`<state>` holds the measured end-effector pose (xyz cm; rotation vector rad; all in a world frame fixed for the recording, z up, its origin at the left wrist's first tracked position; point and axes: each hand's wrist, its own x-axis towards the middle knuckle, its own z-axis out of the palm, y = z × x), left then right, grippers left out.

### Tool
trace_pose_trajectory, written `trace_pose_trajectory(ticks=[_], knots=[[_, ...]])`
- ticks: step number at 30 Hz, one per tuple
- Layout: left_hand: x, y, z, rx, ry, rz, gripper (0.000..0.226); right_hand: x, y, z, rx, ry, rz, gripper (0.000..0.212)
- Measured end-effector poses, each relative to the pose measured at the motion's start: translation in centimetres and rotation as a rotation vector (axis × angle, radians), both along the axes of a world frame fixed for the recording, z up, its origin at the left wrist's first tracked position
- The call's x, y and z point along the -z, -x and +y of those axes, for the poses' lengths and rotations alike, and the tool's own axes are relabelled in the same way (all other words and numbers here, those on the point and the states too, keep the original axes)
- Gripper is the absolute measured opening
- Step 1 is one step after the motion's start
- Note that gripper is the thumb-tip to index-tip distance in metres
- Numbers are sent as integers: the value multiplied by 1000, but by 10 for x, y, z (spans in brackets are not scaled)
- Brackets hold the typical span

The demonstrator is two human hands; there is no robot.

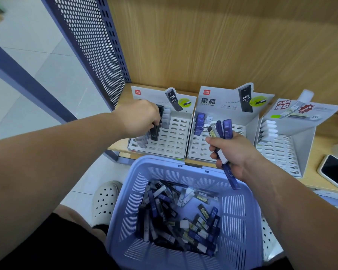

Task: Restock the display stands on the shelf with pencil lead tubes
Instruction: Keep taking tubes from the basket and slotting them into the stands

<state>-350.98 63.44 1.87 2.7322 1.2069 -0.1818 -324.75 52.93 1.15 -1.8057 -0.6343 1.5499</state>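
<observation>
Three white slotted display stands sit on the wooden shelf: left (176, 141), middle (236, 131) and right (285, 149). My left hand (139, 118) grips a black lead tube (155, 131) over the left stand's left columns, beside grey tubes standing in the slots. My right hand (231, 152) holds a bundle of several lead tubes (221, 129), blue and clear, in front of the middle stand. The middle stand has a column of blue tubes (199, 123) at its left edge. White tubes (268, 129) fill the right stand's left column.
A lilac plastic basket (121, 217) with many loose lead tubes (180, 215) stands below the shelf between my arms. A phone (336, 172) lies on the shelf at the right. A perforated blue side panel (92, 45) bounds the shelf on the left. My shoe (105, 199) is on the floor.
</observation>
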Motion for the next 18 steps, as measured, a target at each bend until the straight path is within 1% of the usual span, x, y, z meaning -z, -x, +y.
trace_pose_trajectory(ticks=[4,8,13,15,18], knots=[[1,-2,-3,5,-52,20,21,-2,0,0,1,-5,7,14],[-2,-1,-5,-39,-8,11,19,-1,0,0,1,-5,6,14],[-8,0,-6,-202,63,-125,15,0,2,1,-4,-4,5,14],[-6,3,-7,-173,70,-121,6,1,4,2,-9,-4,6,15],[-5,5,-6,-57,60,-71,4,2,4,1,-7,-6,8,17]])
